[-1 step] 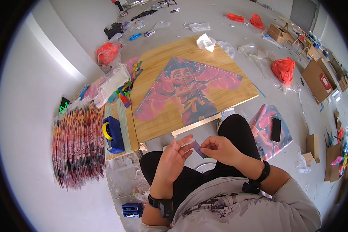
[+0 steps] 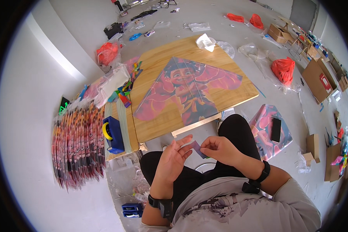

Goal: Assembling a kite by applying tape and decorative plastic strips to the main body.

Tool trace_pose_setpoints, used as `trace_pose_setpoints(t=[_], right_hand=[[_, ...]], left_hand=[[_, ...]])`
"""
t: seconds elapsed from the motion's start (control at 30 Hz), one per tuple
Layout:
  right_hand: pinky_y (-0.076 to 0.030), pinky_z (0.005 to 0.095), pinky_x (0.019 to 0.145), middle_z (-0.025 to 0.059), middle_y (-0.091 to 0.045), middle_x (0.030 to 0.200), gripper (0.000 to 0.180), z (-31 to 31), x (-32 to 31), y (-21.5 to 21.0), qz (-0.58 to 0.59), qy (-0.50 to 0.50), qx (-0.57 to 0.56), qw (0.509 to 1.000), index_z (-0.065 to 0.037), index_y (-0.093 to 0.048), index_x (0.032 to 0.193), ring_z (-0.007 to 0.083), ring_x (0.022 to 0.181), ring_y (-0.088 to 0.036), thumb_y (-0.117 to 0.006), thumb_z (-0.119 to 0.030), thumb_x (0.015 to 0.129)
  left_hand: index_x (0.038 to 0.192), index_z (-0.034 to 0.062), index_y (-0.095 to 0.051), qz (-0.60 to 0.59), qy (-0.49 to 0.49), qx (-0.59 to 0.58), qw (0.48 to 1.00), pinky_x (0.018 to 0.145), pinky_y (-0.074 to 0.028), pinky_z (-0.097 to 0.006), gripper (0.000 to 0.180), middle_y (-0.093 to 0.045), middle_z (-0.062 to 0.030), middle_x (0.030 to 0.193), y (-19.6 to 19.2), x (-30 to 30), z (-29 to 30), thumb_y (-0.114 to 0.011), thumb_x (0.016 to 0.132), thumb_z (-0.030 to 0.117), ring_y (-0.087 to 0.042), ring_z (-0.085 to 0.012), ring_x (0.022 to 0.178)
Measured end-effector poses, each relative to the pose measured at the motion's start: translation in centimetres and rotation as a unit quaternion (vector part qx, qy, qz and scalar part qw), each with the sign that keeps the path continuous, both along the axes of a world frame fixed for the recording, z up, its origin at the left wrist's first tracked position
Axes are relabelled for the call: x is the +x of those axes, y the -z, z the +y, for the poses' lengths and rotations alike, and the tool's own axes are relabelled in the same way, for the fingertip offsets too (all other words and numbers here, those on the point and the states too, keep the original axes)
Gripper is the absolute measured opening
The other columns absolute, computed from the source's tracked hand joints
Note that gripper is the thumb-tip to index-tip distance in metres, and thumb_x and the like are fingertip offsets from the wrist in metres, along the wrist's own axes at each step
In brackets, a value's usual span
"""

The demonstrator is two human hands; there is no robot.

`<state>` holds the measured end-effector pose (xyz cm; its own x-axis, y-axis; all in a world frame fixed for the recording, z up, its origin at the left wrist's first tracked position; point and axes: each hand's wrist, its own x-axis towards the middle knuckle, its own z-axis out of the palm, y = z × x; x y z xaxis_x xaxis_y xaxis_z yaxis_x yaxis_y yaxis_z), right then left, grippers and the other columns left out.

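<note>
My right hand (image 2: 217,148) is closed in a pinch on a small purple strip (image 2: 198,149) above my lap. A bit of green shows under its lower end. My left hand (image 2: 175,155) is raised just left of the strip, fingers spread and slightly bent. Its fingertips come close to the strip's upper end; whether they touch cannot be made out. Beyond my hands, a kite (image 2: 185,89) printed with a smiling cartoon figure lies flat on the wooden table (image 2: 154,129), thin rods running along its edges and middle.
On the table's left side stands a blue tape dispenser (image 2: 114,135) with a yellow roll, near colourful strips (image 2: 123,96). Stacked printed kites (image 2: 79,145) hang at the far left. A phone (image 2: 276,130) rests on a printed surface at right. Red bags (image 2: 284,71) and cartons (image 2: 318,81) lie about the floor.
</note>
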<state>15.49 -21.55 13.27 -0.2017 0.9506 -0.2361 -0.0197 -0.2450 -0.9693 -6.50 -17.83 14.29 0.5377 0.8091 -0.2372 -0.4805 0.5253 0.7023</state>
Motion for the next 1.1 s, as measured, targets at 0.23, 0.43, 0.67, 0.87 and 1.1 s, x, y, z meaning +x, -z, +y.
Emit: trace_pose_setpoints(t=[0.23, 0.43, 0.67, 0.87, 1.1], right_hand=[[-0.051, 0.0216, 0.07, 0.0027, -0.069, 0.087, 0.014, -0.05, -0.05, -0.1, -0.002, -0.003, -0.003, 1.0, 0.002, -0.065, 0.103, 0.0056, 0.076, -0.062, -0.068, -0.009, 0.095], [-0.05, 0.0211, 0.068, 0.0022, -0.068, 0.085, 0.013, 0.0, 0.05, 0.07, -0.007, -0.004, -0.004, 1.0, 0.001, -0.065, 0.102, 0.0053, 0.074, -0.062, -0.069, -0.01, 0.095], [-0.05, 0.0212, 0.066, 0.0027, -0.069, 0.085, 0.013, -0.12, 0.03, 0.26, -0.003, -0.006, -0.012, 1.0, 0.001, -0.065, 0.101, 0.0055, 0.073, -0.062, -0.068, -0.009, 0.095], [-0.05, 0.0216, 0.067, 0.003, -0.068, 0.086, 0.012, -0.12, -0.04, 0.07, 0.002, -0.005, -0.008, 1.0, 0.001, -0.065, 0.101, 0.006, 0.074, -0.062, -0.068, -0.008, 0.094], [-0.05, 0.0214, 0.067, 0.0023, -0.068, 0.085, 0.013, -0.11, 0.0, 0.38, 0.001, -0.009, -0.005, 1.0, 0.001, -0.065, 0.101, 0.0058, 0.074, -0.061, -0.069, -0.009, 0.094]], left_hand=[[0.131, -0.0024, -0.057, -0.002, -0.006, -0.006, 1.0, 0.106, -0.04, -0.037, 0.053, -0.053, -0.0152, 0.145, 0.11, -0.1, -0.03, -0.039, 0.107, 0.041, -0.057, -0.0215, 0.12], [0.128, -0.0013, -0.059, 0.009, -0.006, 0.016, 1.0, 0.106, -0.039, -0.037, 0.052, -0.051, -0.0147, 0.146, 0.07, -0.03, 0.0, -0.038, 0.107, 0.041, -0.056, -0.0207, 0.119], [0.128, -0.0003, -0.06, 0.009, 0.009, 0.032, 0.999, 0.107, -0.037, -0.037, 0.05, -0.05, -0.0136, 0.147, 0.11, -0.08, -0.07, -0.039, 0.107, 0.04, -0.055, -0.0201, 0.12], [0.128, 0.0, -0.06, 0.013, 0.001, 0.029, 1.0, 0.106, -0.038, -0.036, 0.049, -0.052, -0.013, 0.145, 0.46, -0.07, 0.09, -0.041, 0.107, 0.04, -0.056, -0.019, 0.119], [0.128, -0.0007, -0.06, 0.013, -0.006, 0.024, 1.0, 0.103, -0.041, -0.036, 0.047, -0.053, -0.0137, 0.144, 0.68, -0.13, 0.14, -0.043, 0.106, 0.037, -0.058, -0.0192, 0.117]])
